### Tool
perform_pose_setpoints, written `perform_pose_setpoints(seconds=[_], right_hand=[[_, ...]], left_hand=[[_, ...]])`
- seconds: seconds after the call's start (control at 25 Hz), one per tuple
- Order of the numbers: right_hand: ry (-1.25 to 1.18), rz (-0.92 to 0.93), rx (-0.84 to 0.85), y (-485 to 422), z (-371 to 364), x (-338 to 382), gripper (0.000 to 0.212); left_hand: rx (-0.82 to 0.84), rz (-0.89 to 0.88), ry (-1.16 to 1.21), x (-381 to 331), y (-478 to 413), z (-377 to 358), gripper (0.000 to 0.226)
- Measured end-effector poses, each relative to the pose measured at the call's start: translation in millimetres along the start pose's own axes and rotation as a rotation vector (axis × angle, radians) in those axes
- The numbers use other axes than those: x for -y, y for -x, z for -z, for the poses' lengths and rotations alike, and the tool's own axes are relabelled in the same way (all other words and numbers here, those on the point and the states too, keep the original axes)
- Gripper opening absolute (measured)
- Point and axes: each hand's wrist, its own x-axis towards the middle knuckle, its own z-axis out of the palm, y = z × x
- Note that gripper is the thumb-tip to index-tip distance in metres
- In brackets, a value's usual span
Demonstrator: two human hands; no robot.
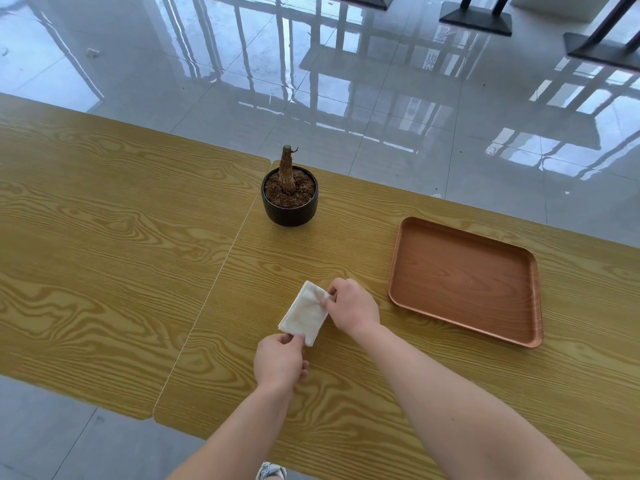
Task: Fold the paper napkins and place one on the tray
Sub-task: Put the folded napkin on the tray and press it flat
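left hand [280,358]: pinching napkin [304,313] near corner | right hand [353,306]: pinching its right edge | tray [535,299]: bare

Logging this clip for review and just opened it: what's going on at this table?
A person is folding a white napkin on a wooden table. The left hand pinches its near corner; the right hand pinches its right edge. The napkin is already a small folded rectangle, lying on the table between the hands. The brown tray to the right holds nothing yet. A small black pot with a bare stem stands behind the napkin, untouched.
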Motion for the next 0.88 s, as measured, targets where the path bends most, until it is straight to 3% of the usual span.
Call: perform_pose_setpoints(seconds=[0.24,0.4,0.68,0.88], right_hand=[[0.054,-0.183,0.021,23.2,-6.1,-11.0,0.027],[-0.023,-0.293,0.051,42.1,-11.6,-16.1,0.028],[-0.151,-0.323,0.02,57.3,-13.4,-26.2,0.027],[-0.151,-0.348,0.002,56.4,-14.0,-21.8,0.027]], left_hand=[[-0.045,-0.065,-0.147,-6.8,-6.6,4.7,0.009],[-0.087,-0.12,-0.239,-8.7,-12.6,8.3,0.035],[-0.101,-0.154,-0.355,-8.4,-16.7,8.5,0.046],[-0.079,-0.071,-0.287,-11.5,-20.5,0.2,0.037]])
